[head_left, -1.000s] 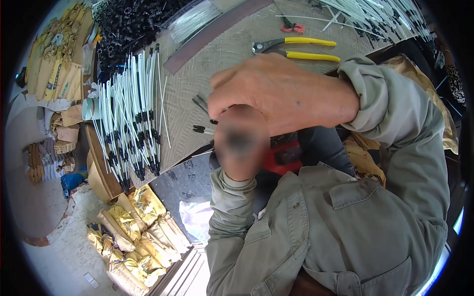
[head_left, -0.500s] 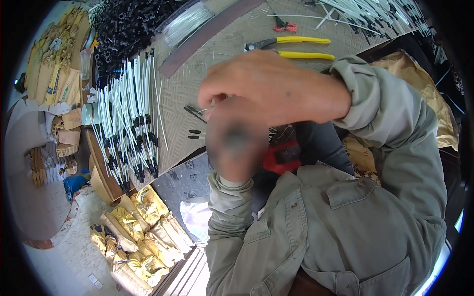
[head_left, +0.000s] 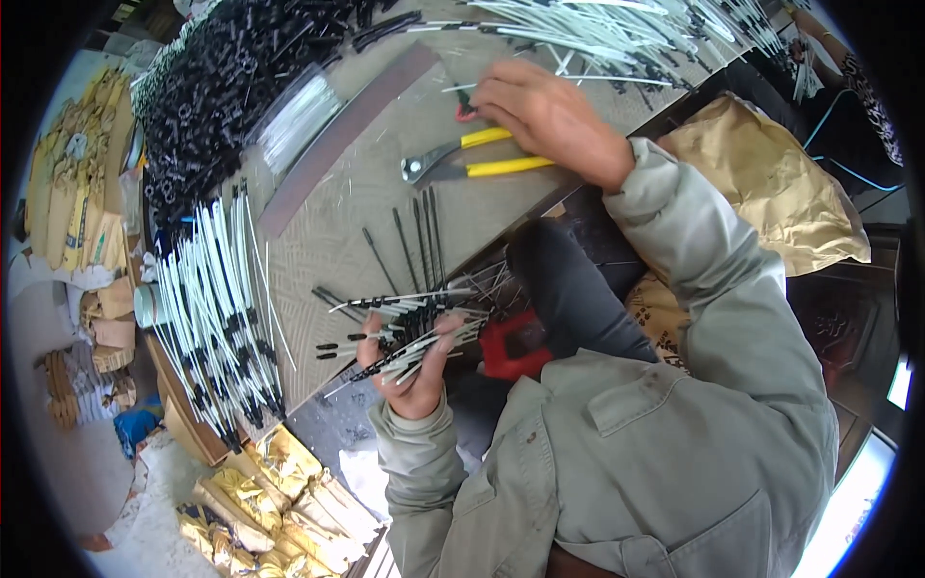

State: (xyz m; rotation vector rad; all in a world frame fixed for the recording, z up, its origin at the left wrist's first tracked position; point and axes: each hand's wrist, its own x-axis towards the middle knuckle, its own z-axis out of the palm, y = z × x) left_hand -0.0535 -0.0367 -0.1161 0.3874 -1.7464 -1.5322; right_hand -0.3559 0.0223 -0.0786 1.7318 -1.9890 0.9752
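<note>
My left hand (head_left: 416, 371) is closed around a bundle of thin white and black rods (head_left: 414, 328) at the table's near edge. The rods stick out on both sides of its fingers. Farther right, my right hand (head_left: 549, 111) lies over the yellow handles of a pair of cutting pliers (head_left: 485, 138). Its fingers are bent, and their grip is hidden from above. Close to its fingertips is a small red-handled tool (head_left: 465, 109). Several black rods (head_left: 414, 236) lie on the table beyond the bundle.
Many white rods with black ends (head_left: 217, 308) stand at the table's left edge. Behind them is a heap of black parts (head_left: 241, 87), beside clear-wrapped white strips (head_left: 297, 120) and a flat brown bar (head_left: 352, 135). More white rods (head_left: 607, 39) lie at the back. Wrapped packages (head_left: 275, 501) sit below left.
My right hand has moved away from the left hand and out to the pliers. The rod bundle in my left hand has come into sight. The whole view has shifted.
</note>
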